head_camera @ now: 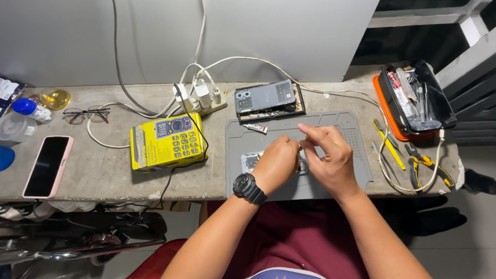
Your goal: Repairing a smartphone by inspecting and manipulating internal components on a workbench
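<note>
My left hand (275, 163), with a black watch on its wrist, rests curled on an opened phone (251, 161) that lies on a grey work mat (353, 155). My right hand (326, 156) sits beside it, thumb and fingers pinched together over the phone's right part. What the fingertips hold is too small to tell. Both hands cover most of the phone.
A phone panel in a frame (267, 98) lies at the mat's far edge, by a small tube (256, 127). Left are a yellow multimeter box (167, 141), a power strip (199, 98), glasses (85, 114), a pink-cased phone (47, 166). Right: tool case (414, 99), pliers (425, 164).
</note>
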